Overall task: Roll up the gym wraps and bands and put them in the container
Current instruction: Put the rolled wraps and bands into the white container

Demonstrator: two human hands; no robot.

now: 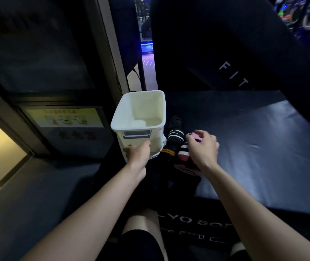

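Right hand (204,147) grip: we pinch a small pink roll (194,137) between curled fingers, held just above the pile. Left hand (139,152) grip: fingers pressed to the near wall of the white container (158,102), steadying it; whether they curl round anything we cannot tell. Container stands left of the pile and looks empty. Between the hands, on the dark mat (263,138): a black wrap with white stripes (175,135) and a red-and-white striped wrap (184,153), both loose and touching. We judge the pink roll ready to drop in. Next move calls for carrying it left over the rim, then releasing.
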